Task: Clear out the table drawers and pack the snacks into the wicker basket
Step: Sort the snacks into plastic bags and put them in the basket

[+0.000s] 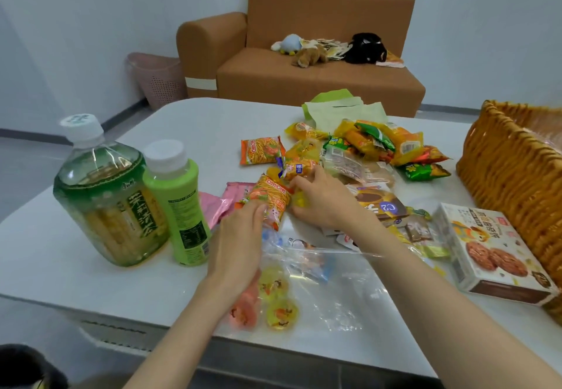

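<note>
On the white table [182, 133], my left hand [240, 236] pinches an orange snack packet [270, 197]. My right hand [325, 200] curls its fingers round a small yellow snack [299, 201] just beside it. More snacks [374, 142] lie near. The wicker basket [511, 176] stands at the table's right side, apart from my hands.

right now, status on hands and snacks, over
Left hand grips orange snack packet. Right hand curled on yellow sweet. Snacks loose on table; cookie box sits before wicker basket.

Bare table [197, 121] far left — bottles [127, 206] left, wicker basket [511, 176] right.
</note>
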